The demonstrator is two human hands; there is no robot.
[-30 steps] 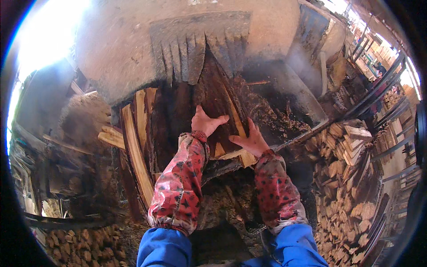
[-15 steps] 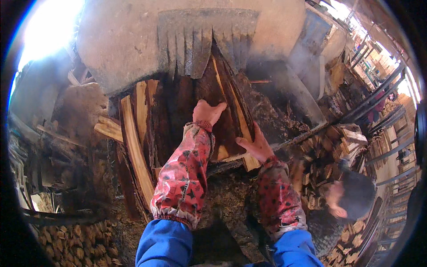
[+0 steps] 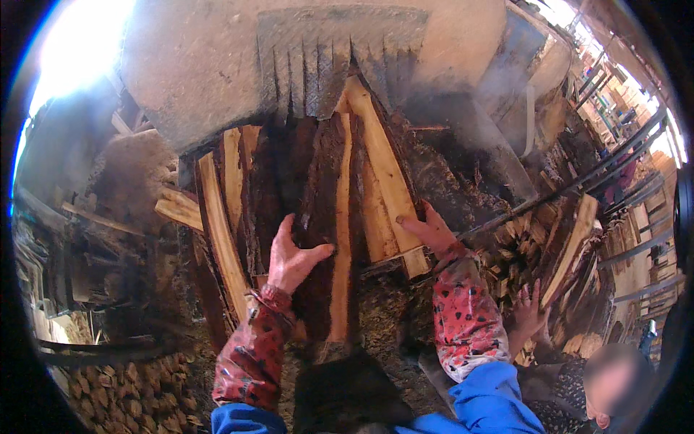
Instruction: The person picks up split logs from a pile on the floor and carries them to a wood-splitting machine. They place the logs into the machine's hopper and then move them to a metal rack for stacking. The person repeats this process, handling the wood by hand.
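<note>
My left hand [image 3: 293, 262] has thumb and fingers spread wide over the near part of a dark bark-covered wood slab [image 3: 340, 253]; its thumb lies against the bark. My right hand [image 3: 437, 233] grips the right edge of a pale wood slab [image 3: 384, 170], thumb on the sawn face and fingers along the outer side. Both slabs lean out from under a hanging rubber strip curtain [image 3: 340, 61], their far ends close to it. Both forearms wear red patterned sleeve covers.
More slabs [image 3: 223, 231] lean to the left. A metal housing [image 3: 195, 65] stands behind. At the lower right, a co-worker's hand [image 3: 529, 312] is beside another upright slab [image 3: 571, 249]. Stacked wood pieces [image 3: 126, 398] lie lower left, and a metal rail [image 3: 549, 195] runs right.
My left hand has moved nearer and left, its fingers spreading. The bark slab has come nearer, and the pale slab's face now shows. The co-worker has moved nearer, and a slab appears upright beside their hand.
</note>
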